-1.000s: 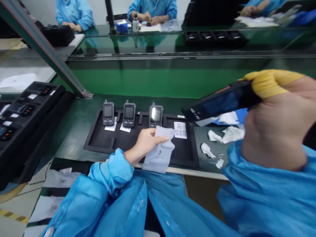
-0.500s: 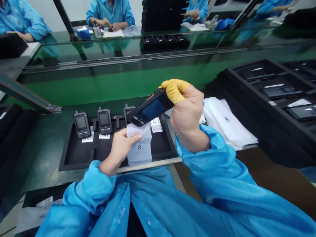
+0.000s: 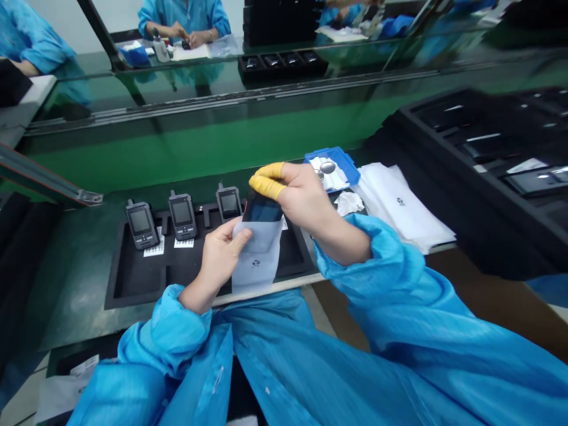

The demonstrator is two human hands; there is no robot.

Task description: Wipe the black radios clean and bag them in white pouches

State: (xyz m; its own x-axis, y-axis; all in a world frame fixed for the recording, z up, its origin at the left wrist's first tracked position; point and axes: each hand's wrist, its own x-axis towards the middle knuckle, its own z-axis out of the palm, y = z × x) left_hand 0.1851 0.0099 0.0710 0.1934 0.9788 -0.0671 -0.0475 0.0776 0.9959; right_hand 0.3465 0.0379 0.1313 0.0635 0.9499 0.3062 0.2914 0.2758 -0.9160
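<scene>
My left hand pinches the mouth of a translucent white plastic bag printed with a small dark logo. Yellow finger cots cover the thumb and forefinger of my right hand, which grips the top of a black handheld radio. The radio's lower part is inside the bag and shows faintly through it. Behind them lies a black foam tray, where three radios with screens, such as the leftmost radio, rest beside white label sheets.
Right of my hands are a blue bin, a crumpled white paper and a stack of white bags. Large black trays of devices stand far right. Across the glass barrier, co-workers in blue sleeves sit at their benches.
My right hand has moved left and lowered the radio from above the bag's mouth into the bag. My left hand still holds the bag. The blue bin has come into sight.
</scene>
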